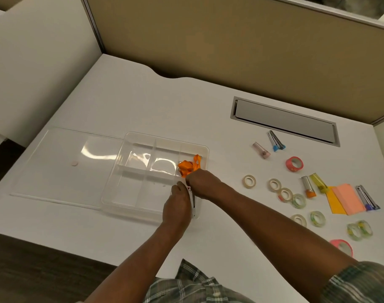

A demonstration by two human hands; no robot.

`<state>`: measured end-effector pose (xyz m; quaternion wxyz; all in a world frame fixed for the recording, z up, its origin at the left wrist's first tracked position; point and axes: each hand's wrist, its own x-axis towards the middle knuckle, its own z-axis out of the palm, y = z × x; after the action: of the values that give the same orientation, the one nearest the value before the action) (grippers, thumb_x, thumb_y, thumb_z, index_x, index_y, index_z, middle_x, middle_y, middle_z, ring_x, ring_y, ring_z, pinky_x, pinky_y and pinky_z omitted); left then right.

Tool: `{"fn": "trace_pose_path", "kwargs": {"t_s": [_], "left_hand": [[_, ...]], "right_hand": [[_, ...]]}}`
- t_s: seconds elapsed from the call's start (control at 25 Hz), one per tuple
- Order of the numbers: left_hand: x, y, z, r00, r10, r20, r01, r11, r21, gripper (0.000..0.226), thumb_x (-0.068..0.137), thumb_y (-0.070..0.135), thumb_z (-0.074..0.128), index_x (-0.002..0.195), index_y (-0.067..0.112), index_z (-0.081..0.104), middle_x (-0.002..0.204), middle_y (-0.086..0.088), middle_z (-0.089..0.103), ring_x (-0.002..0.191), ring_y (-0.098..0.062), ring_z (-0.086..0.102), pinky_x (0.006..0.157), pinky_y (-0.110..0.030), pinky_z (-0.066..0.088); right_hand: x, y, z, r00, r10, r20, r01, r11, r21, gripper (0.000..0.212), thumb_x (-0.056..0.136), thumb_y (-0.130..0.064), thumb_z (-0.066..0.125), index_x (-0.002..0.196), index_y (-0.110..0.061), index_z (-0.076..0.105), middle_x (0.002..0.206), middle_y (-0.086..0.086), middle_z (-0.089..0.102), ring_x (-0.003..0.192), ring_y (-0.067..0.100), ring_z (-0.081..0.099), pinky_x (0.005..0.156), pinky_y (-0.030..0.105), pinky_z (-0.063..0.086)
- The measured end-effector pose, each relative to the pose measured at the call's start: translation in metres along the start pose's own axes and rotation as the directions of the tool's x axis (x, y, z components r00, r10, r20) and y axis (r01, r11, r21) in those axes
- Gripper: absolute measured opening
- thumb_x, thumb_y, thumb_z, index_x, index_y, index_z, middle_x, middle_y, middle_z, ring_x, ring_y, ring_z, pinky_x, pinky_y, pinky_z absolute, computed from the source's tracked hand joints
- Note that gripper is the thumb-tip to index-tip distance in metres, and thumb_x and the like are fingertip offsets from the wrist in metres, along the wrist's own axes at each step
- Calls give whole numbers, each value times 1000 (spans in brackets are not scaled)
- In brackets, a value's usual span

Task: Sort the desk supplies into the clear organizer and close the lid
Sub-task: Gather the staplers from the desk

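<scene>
Both hands: left hand (178,206) and right hand (201,182) pinching white badge card (192,201); orange lanyard (187,167), twelve o'clock, limp; grip card edges.

The left hand (178,206) and right hand (201,183) cover most of a thin white object (192,204) in the clear organizer (129,136), too hidden to name; the right forearm hides part of a pink tape roll (343,247); what either hand grips cannot be told.

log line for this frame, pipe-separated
stage: sorting | left hand + right hand: over organizer right compartments, grip unclear | orange lanyard: inside | lid: off | tape rolls: on desk
</scene>
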<state>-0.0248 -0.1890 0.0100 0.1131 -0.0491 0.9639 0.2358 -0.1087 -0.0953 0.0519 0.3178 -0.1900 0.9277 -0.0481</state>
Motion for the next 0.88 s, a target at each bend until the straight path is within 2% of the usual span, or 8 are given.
{"fn": "trace_pose_path", "kwargs": {"t_s": [0.08, 0.24, 0.36, 0.44, 0.56, 0.68, 0.88], "left_hand": [[1, 0, 2, 1000, 4, 8, -5, 1000, 16, 43, 101, 28, 50, 138, 10, 39, 118, -7, 60, 92, -17, 67, 81, -23, 53], [0, 4, 2, 1000, 25, -13, -23, 992, 123, 57, 95, 32, 60, 143, 12, 36, 132, -10, 53, 105, -19, 63, 84, -24, 53], [1, 18, -4, 992, 82, -91, -67, 984, 163, 50, 92, 24, 63, 137, 9, 47, 130, -16, 57, 103, -29, 63, 80, -33, 54], [3, 36, -7, 980, 158, -118, -137, 976, 167, 48, 87, 17, 66, 132, 7, 53, 123, -19, 61, 96, -33, 64, 74, -37, 55], [6, 72, -4, 962, 254, -101, -236, 958, 163, 43, 84, 18, 67, 124, 9, 57, 114, -16, 61, 91, -31, 63, 65, -36, 52], [4, 111, 11, 946, 318, -56, -306, 938, 163, 39, 84, 23, 65, 121, 10, 57, 109, -13, 59, 88, -28, 61, 64, -36, 51], [-1, 179, 55, 913, 404, 59, -408, 895, 178, 42, 86, 32, 61, 123, 14, 53, 113, -9, 58, 92, -26, 60, 67, -34, 48]], "right_hand": [[-8, 3, 0, 998, 10, -61, -7, 998, 55, 28, 96, -13, 60, 123, -4, 63, 118, 15, 68, 108, 27, 66, 95, 31, 48], [-31, 15, 0, 960, -50, -274, 75, 994, 83, 27, 96, -21, 59, 122, -14, 65, 117, 9, 70, 104, 27, 66, 85, 31, 49], [-49, 34, 3, 925, -8, -381, 73, 985, 156, 26, 96, -34, 57, 118, -22, 66, 113, 0, 71, 101, 22, 65, 82, 30, 48], [-63, 53, 5, 906, 37, -421, 58, 976, 211, 26, 95, -37, 56, 116, -25, 66, 109, -4, 72, 100, 19, 65, 80, 31, 48], [-87, 88, 11, 878, 107, -467, 30, 960, 278, 25, 95, -37, 56, 116, -27, 66, 107, -7, 70, 100, 16, 64, 82, 34, 51], [-111, 128, 23, 862, 178, -475, -20, 947, 320, 26, 94, -39, 56, 117, -28, 64, 108, -9, 68, 102, 14, 62, 82, 33, 51], [-156, 203, 47, 818, 315, -482, -116, 910, 398, 27, 93, -41, 58, 116, -29, 65, 108, -8, 69, 99, 15, 64, 80, 33, 53]]}}
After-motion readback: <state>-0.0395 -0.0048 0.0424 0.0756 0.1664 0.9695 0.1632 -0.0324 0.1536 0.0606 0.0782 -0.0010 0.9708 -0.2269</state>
